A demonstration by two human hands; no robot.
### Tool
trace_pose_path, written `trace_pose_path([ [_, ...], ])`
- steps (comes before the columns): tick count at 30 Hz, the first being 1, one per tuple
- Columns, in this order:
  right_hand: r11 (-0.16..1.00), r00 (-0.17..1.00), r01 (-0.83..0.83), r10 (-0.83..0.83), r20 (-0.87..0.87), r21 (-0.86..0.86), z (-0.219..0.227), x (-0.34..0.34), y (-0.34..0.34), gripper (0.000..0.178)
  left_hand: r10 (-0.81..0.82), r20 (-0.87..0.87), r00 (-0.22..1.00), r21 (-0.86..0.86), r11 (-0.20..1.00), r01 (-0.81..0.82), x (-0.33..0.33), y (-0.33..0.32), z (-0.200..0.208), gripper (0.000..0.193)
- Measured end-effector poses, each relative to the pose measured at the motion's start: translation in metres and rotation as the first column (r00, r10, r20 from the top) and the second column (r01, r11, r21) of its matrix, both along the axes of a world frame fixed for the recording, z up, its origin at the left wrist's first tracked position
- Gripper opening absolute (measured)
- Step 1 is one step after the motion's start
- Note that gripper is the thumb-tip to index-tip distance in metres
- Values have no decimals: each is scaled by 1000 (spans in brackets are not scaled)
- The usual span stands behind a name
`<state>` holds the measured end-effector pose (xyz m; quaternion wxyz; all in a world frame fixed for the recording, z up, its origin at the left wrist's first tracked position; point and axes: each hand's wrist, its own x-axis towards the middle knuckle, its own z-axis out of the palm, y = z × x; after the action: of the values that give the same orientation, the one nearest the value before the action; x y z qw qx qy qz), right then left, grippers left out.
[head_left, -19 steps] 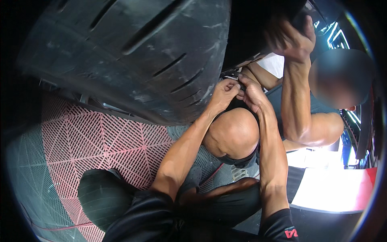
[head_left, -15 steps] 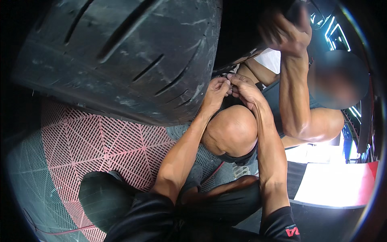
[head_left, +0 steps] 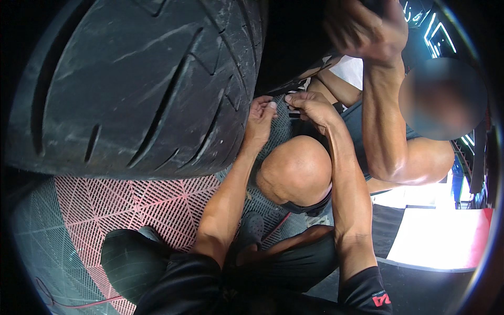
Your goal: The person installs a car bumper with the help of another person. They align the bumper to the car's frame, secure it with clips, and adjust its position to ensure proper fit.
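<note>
A large black tyre (head_left: 142,94) with long slanted grooves and pale scuffs fills the upper left. Close to its right edge is my left hand (head_left: 259,123), fingers curled and thumb bent in against them. A short gap to the right, my right hand (head_left: 314,111) has its thumb and forefinger pinched together. Anything in either pinch is too small to make out. A small dark piece (head_left: 295,113) shows just under my right fingers; I cannot tell whether I hold it. My bent knee (head_left: 299,168) is between my forearms.
Another person crouches at the right, one blurred hand (head_left: 375,34) raised near the dark space beside the tyre. Red and grey grid floor tiles (head_left: 152,205) lie below. A thin red cord (head_left: 94,303) runs over the floor, lower left. A white and red panel (head_left: 441,239) stands right.
My hands have come apart, the left one moving left. The tyre's tread shows different grooves and its right edge sits further left. The other person's raised hand has shifted slightly.
</note>
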<state>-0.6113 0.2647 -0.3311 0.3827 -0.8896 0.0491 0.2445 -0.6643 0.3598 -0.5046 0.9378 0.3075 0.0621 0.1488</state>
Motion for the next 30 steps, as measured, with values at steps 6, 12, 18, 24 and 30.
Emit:
trace_pose_path([
  [6, 995, 997, -73, 72, 12, 69, 10, 15, -13, 24, 42, 14, 999, 26, 999, -43, 3, 15, -25, 24],
  [12, 988, 990, -132, 135, 44, -78, 18, 6, -8, 29, -6, 80, 997, 56, 998, 1, -2, 14, -14, 26],
  [18, 985, 976, -167, 160, 148, 40, 45, -24, 11, 31, -26, 225, 974, 21, 1000, 22, -26, 19, 46, 30],
  [24, 952, 948, -238, 185, 257, 191, 72, -80, 33, 30, -34, 252, 967, -13, 999, 39, -65, 39, 85, 34],
  [30, 897, 954, -132, -1, 301, 421, 84, -139, 32, 26, 35, 402, 915, -88, 996, 1, -108, 44, 122, 32],
])
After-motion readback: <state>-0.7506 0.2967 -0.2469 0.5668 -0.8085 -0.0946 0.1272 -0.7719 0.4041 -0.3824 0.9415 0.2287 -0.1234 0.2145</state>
